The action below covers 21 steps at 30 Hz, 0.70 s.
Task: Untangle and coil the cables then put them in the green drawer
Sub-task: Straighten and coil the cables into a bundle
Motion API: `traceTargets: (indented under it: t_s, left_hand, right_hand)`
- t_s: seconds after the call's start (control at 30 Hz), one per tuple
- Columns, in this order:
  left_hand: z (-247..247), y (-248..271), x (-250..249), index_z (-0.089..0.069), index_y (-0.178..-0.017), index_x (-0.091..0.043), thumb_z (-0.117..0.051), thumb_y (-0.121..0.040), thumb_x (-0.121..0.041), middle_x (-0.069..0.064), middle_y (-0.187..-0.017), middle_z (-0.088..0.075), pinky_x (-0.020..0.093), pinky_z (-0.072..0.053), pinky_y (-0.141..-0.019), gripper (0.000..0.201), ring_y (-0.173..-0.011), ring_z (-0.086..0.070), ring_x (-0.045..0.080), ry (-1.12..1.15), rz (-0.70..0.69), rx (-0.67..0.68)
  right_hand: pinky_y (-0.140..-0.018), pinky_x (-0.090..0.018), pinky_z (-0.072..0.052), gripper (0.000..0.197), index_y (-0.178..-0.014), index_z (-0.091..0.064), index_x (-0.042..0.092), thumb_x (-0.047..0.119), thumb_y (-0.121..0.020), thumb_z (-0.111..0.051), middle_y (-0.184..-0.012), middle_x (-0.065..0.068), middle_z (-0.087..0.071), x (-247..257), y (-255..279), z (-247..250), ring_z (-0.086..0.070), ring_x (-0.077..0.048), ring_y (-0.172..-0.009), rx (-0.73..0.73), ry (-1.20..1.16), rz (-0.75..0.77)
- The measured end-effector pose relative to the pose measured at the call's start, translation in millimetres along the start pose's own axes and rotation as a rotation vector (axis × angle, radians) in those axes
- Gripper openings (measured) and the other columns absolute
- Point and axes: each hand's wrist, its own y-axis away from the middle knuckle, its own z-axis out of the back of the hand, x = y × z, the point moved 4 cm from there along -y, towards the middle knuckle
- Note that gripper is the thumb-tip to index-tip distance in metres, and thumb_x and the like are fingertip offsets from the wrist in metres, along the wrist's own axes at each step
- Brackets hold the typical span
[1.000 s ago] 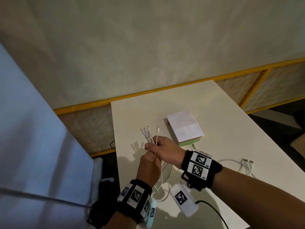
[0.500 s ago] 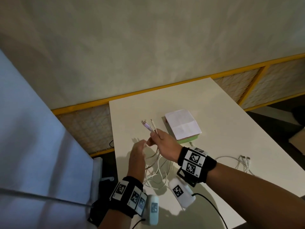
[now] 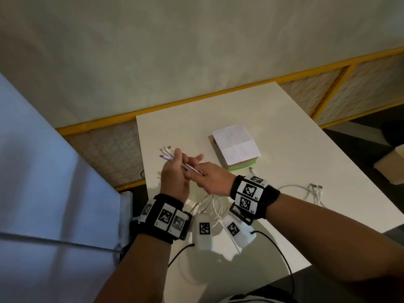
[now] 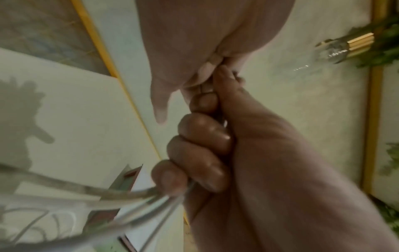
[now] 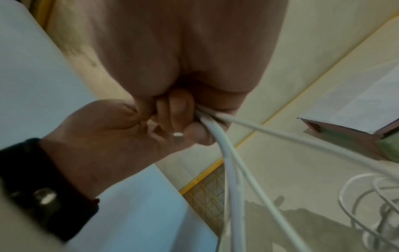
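Both hands are meeting above the white table [image 3: 284,132]. The right hand [image 3: 209,178] is gripping the bundle of white cables [image 3: 172,157], fingers curled around it. The left hand [image 3: 175,178] is pinching the same bundle near its plugs. Loose loops are trailing onto the tabletop, beside the green drawer [image 3: 242,165].

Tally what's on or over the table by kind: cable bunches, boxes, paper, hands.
Cable bunches: 2, the held bunch and the loose bunch lying at the right
Drawer box: 1
Paper: 1, on the box
Hands: 2, left hand and right hand, both gripping the held bunch
Total: 6
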Motion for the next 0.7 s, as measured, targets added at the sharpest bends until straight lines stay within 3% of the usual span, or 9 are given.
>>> traceTargets:
  t_s: [0.07, 0.13, 0.2, 0.3, 0.4, 0.43, 0.5, 0.6, 0.7]
  left_hand:
    - [2, 1, 5, -0.037, -0.063, -0.015, -0.034, -0.103, -0.030, -0.005, -0.044, -0.039, 0.025, -0.047, -0.056, 0.043, -0.047, -0.053, 0.013, 0.152, 0.056, -0.099]
    - [10, 1, 14, -0.035, -0.061, -0.017, -0.036, -0.102, -0.030, -0.006, -0.044, -0.031, 0.026, -0.036, -0.052, 0.042, -0.041, -0.038, 0.012, 0.213, 0.095, -0.192]
    - [21, 2, 19, -0.036, -0.061, -0.018, -0.039, -0.100, -0.030, -0.006, -0.045, -0.032, 0.026, -0.043, -0.053, 0.041, -0.043, -0.032, 0.012, 0.254, 0.105, -0.251]
    - [33, 1, 24, -0.038, -0.060, -0.019, -0.037, -0.101, -0.030, -0.006, -0.042, -0.031, 0.027, -0.056, -0.056, 0.042, -0.037, -0.029, 0.011, 0.310, 0.108, -0.278]
    - [52, 1, 19, -0.035, -0.058, -0.019, -0.034, -0.096, -0.016, -0.008, -0.038, -0.026, 0.013, -0.032, -0.037, 0.038, -0.031, -0.024, 0.008, 0.356, 0.102, -0.340]
    - [61, 0, 15, -0.034, -0.057, -0.019, -0.035, -0.085, -0.007, -0.008, -0.038, -0.025, 0.012, -0.022, -0.036, 0.030, -0.030, -0.022, 0.008, 0.381, 0.085, -0.375]
    - [83, -1, 1, -0.036, -0.050, -0.020, -0.038, -0.062, -0.005, -0.007, -0.038, -0.022, 0.016, -0.013, -0.039, 0.019, -0.032, -0.018, 0.009, 0.405, 0.025, -0.464]
    - [116, -5, -14, -0.033, -0.048, -0.020, -0.034, -0.070, 0.001, -0.006, -0.041, -0.020, 0.016, -0.012, -0.041, 0.030, -0.036, -0.016, 0.011, 0.383, -0.037, -0.608]
    - [132, -8, -15, -0.026, -0.056, -0.020, -0.033, -0.083, -0.004, -0.006, -0.042, -0.020, 0.018, -0.014, -0.037, 0.032, -0.037, -0.016, 0.010, 0.378, -0.049, -0.636]
  right_hand:
    - [-0.045, -0.012, -0.035, 0.043, -0.055, -0.042, 0.022, 0.036, -0.095, -0.047, -0.056, 0.006, -0.044, -7, -2, -7, -0.049, -0.003, -0.041, 0.018, 0.021, -0.009]
    - [-0.049, -0.022, -0.032, 0.047, -0.051, -0.037, 0.020, 0.037, -0.093, -0.049, -0.051, 0.002, -0.039, -12, -4, -14, -0.040, -0.011, -0.043, 0.043, 0.052, -0.032]
    - [-0.053, -0.029, -0.031, 0.050, -0.048, -0.035, 0.018, 0.038, -0.092, -0.049, -0.048, 0.002, -0.038, -18, -4, -19, -0.038, -0.012, -0.041, 0.084, 0.070, -0.088]
    - [-0.052, -0.028, -0.028, 0.054, -0.047, -0.033, 0.016, 0.045, -0.088, -0.052, -0.044, 0.001, -0.035, -30, 0, -25, -0.032, -0.011, -0.037, 0.125, 0.041, -0.175]
    - [-0.054, -0.030, -0.032, 0.050, -0.054, -0.043, 0.013, 0.048, -0.089, -0.051, -0.054, -0.005, -0.045, -54, 9, -37, -0.043, -0.020, -0.051, 0.244, 0.202, -0.217]
    - [-0.057, -0.030, -0.035, 0.048, -0.056, -0.045, 0.014, 0.047, -0.090, -0.049, -0.057, -0.005, -0.049, -64, 14, -38, -0.048, -0.023, -0.057, 0.281, 0.267, -0.241]
    - [-0.064, -0.029, -0.036, 0.046, -0.058, -0.044, 0.015, 0.044, -0.094, -0.045, -0.065, -0.007, -0.054, -81, 30, -33, -0.052, -0.025, -0.068, 0.299, 0.350, -0.297]
    - [-0.070, -0.030, -0.035, 0.040, -0.069, -0.047, 0.016, 0.045, -0.096, -0.038, -0.088, -0.016, -0.060, -98, 45, -18, -0.054, -0.028, -0.082, 0.275, 0.437, -0.343]
    - [-0.067, -0.030, -0.036, 0.042, -0.068, -0.049, 0.017, 0.047, -0.095, -0.037, -0.083, -0.011, -0.057, -110, 44, -9, -0.051, -0.027, -0.077, 0.243, 0.521, -0.351]
